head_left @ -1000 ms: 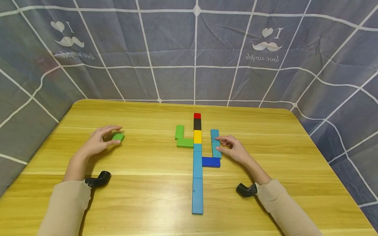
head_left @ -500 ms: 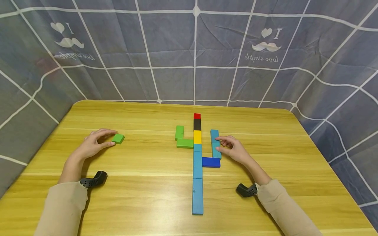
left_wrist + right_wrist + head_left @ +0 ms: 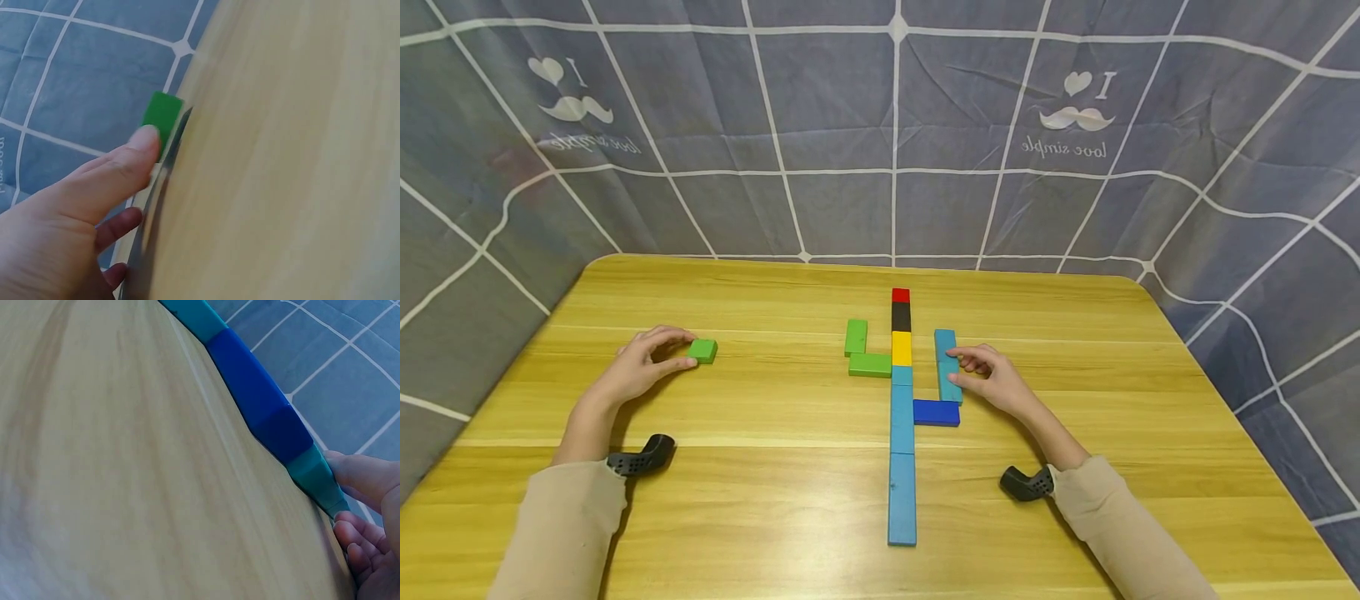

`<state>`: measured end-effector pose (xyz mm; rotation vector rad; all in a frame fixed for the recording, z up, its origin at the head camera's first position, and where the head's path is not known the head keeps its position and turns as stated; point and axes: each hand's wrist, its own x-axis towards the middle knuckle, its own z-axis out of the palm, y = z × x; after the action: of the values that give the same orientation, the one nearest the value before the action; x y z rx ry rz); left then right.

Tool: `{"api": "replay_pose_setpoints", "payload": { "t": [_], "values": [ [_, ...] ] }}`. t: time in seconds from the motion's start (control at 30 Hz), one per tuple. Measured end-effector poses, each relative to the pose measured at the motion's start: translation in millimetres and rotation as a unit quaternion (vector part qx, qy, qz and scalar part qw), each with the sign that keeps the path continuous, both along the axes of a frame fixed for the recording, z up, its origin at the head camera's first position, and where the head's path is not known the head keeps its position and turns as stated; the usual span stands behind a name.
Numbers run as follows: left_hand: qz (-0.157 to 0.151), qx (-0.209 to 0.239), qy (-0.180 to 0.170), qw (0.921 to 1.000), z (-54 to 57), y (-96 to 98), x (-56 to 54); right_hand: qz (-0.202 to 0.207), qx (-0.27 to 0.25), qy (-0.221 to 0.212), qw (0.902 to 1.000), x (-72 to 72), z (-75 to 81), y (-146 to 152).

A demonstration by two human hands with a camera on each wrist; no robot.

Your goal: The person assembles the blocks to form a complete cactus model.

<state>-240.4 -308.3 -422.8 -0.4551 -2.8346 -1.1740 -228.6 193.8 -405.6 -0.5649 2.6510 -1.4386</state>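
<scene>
At the table's left, my left hand pinches a small green block by its left end, thumb in front and index finger behind. In the left wrist view the thumb lies against the green block. My right hand rests thumb and index fingertips on two light blue blocks laid end to end, its other fingers loosely curled. A dark blue block joins their near end to a long central row. In the right wrist view my right hand overlaps the far light blue block.
The central row on the wooden table runs from light blue blocks through a yellow block and a black block to a red block. Two green blocks form an L on its left. A grey curtain hangs behind.
My left hand drew back leftward, uncovering the green block, then edged slightly right again; the block has turned a little and shifted slightly right. My right hand stays where it was.
</scene>
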Motion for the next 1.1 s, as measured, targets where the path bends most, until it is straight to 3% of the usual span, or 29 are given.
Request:
{"api": "replay_pose_setpoints", "payload": {
  "t": [0.23,0.43,0.67,0.9,1.1],
  "values": [
    [0.022,0.047,0.007,0.9986,4.0,21.7,-12.0,0.001,-0.001,-0.002,1.0000,-0.1,0.4,0],
    [0.023,0.071,0.019,0.9971,3.0,56.9,-35.7,0.003,-0.003,-0.001,1.0000,0.1,0.8,0],
    [0.024,0.056,0.027,0.9978,1.1,106.3,-61.3,0.001,-0.001,-0.004,1.0000,0.2,1.1,0],
    [0.021,0.052,0.016,0.9983,-3.2,148.3,-77.1,0.000,0.000,-0.005,1.0000,0.3,1.6,0],
    [0.020,0.042,0.013,0.9988,-7.2,171.2,-88.4,0.000,-0.003,-0.008,1.0000,0.1,2.5,0]
  ]
}}
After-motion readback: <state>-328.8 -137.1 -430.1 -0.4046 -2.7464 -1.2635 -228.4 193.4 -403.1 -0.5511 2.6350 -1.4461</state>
